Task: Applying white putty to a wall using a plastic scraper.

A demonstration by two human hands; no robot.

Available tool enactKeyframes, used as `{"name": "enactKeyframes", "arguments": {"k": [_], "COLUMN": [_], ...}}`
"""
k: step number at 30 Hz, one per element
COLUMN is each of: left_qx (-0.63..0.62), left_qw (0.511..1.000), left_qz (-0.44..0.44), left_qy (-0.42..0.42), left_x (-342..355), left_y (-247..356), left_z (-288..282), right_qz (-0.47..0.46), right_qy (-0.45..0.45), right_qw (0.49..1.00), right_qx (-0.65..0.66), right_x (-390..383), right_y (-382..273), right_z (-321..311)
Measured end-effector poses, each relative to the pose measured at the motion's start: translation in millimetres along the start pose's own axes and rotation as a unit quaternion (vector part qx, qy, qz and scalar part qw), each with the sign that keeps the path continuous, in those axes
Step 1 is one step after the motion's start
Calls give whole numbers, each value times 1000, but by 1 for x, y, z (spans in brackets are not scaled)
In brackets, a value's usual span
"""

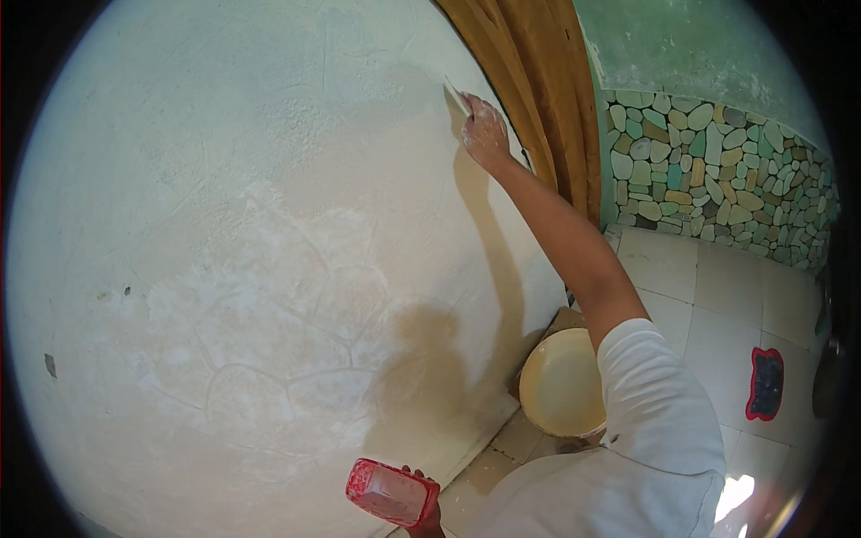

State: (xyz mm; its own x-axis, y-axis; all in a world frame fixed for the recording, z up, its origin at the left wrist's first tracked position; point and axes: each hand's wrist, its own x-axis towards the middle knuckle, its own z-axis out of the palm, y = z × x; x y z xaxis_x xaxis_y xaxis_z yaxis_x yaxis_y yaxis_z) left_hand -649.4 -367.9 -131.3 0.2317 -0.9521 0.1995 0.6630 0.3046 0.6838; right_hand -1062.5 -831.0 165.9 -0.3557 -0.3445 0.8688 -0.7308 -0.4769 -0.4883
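My right arm reaches up along the pale plastered wall (269, 269). High on that wall, near its right edge, my right hand (487, 133) is closed on a thin, pale scraper (456, 95). The blade shows nearly edge-on, at or very near the plaster, and whitish residue coats my fingers. Low in the picture, my left hand (429, 513) grips a red plastic container (392, 492) by its right side. White paste smears its inside and rim. The wall's middle has rough white patches and faint curved lines in the surface.
A round cream bucket (563, 384) stands on the floor at the wall's foot, partly behind my right arm. Brown drapery (547, 90) hangs beside the wall's right edge. Beyond are a pebble-covered wall (708, 170), floor tiles (722, 327) and a dark, red-rimmed mat (765, 384).
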Motion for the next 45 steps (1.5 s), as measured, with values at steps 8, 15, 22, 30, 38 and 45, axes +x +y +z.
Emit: {"name": "enactKeyframes", "arguments": {"k": [8, 15, 22, 30, 38, 45], "left_qx": [8, 16, -34, 7, 23, -24], "left_qw": [1000, 999, 999, 999, 996, 999], "left_qz": [9, 29, 2, 33, 16, 32], "left_qy": [13, 19, -14, -8, 86, -3], "left_x": [-4, 0, 9, -4, -18, -1], "left_y": [-1, 1, -7, -2, -3, -5], "left_z": [21, 5, 8, 11, -14, 8], "right_qz": [82, 0, -55, 95, 177, 70], "right_qy": [-53, -30, -158, 22, 92, 81], "right_qw": [993, 988, 960, 912, 972, 985], "right_qx": [68, 152, 226, 399, 123, 132], "right_x": [-10, -46, -78, -41, 0, -28], "right_y": [-41, -120, -166, -90, 26, -35], "right_z": [31, 33, -6, 7, 25, 42]}}
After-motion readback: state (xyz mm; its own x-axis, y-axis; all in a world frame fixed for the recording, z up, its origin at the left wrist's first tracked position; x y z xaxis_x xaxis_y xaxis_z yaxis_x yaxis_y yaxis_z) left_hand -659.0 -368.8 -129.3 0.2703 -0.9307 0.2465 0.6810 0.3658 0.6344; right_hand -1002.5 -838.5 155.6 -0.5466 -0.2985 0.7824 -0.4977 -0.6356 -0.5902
